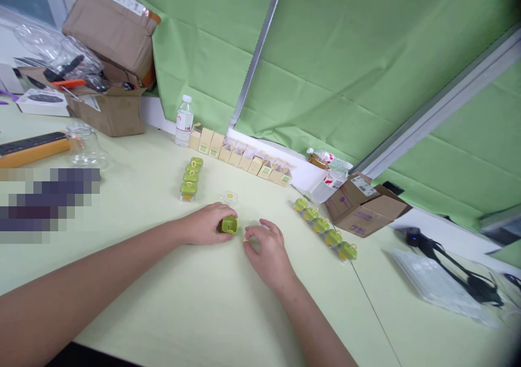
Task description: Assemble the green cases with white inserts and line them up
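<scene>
My left hand (207,225) is closed around a small square green lid (229,226), its hollow side facing up toward me. Just to the right, my right hand (266,253) has thumb and forefinger together on a tiny pale yellow piece (245,240), too small to name. Behind the left hand lies a small clear container (230,197) with a yellow centre. A short row of clear containers with green lids (190,176) stands beyond it on the left. Another slanting row of green-lidded containers (321,225) is to the right, each with a yellow loop on top.
Along the wall runs a row of small cream boxes (240,156), beside a water bottle (184,122). More bottles (329,185) and a cardboard box (360,207) stand at the right, near a black strap (456,269). Left: a clear jar (83,144), an orange power strip (36,149), cartons (109,112).
</scene>
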The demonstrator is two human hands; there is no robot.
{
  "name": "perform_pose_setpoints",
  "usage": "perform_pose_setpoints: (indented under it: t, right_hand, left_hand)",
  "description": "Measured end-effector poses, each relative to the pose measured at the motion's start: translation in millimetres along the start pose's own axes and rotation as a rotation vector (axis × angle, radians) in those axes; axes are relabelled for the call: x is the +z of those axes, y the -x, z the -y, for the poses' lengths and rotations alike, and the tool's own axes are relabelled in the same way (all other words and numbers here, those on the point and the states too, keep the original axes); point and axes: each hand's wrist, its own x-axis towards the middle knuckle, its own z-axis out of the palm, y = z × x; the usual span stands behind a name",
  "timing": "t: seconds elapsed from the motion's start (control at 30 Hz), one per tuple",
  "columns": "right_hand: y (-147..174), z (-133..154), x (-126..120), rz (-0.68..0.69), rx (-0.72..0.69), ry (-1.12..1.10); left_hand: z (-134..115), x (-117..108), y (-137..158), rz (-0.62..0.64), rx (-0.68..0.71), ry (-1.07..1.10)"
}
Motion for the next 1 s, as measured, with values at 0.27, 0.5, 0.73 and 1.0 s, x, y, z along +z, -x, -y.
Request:
perform_pose_setpoints:
  t: [0.27,0.5,0.73,1.0]
  right_hand:
    - [-1.2,-0.9,0.1,-0.014,-0.016,-0.004]
    - [-3.4,-1.4,-8.7,-0.180,0.071,-0.159]
    - [-12.5,-17.7,-9.3,-0.429,0.433,-0.496]
    - [-16.5,-23.3,-16.6,-0.407,0.730,-0.900]
  left_hand:
    - [2.1,0.8,-0.1,0.004,-0.009,-0.005]
    - [-4.6,-8.8,2.8,0.040,-0.034,0.021]
    - [-1.2,-30.2,4.4,0.099,-0.075,-0.033]
    - [5.9,-38.8,4.5,0.139,-0.073,-0.137]
